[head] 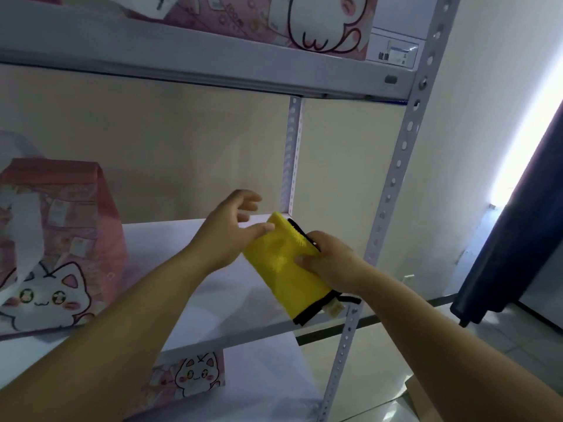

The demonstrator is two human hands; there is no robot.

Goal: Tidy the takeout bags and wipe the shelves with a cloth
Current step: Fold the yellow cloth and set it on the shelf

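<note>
Yellow cloth with black trim is held folded in the air just above the right end of the middle shelf; contact with the board is not seen. Right hand: fingers clenched round the cloth's right edge, thumb pressed on the front face. Left hand: fingers released and spread, with only the thumb tip at the cloth's upper left corner. A pinch cannot be confirmed because of motion blur there. Judged step: the cloth is being folded or re-gripped ahead of a wipe. Progress is judged early to mid. One pink cat-print takeout bag is stood upright at the left end of the middle shelf, well apart from the cloth, so the right part of the board is exposed for wiping. More cat-print bags are seen on the upper shelf, beside a white labelled box. Whether they are tidied cannot be told, since only their lower parts are in view. A small cat-print bag is laid on the lower shelf. No streaks or wipe marks are visible on any board, so wiped or not cannot be told. Left, as judged: the middle shelf is to be wiped, the bag at its left likely shifted so the board under it is reached, then the upper and lower shelves done and the bags straightened. Risk noted: the loose white strip hanging on that bag's front could be snagged by a wide stroke.
</note>
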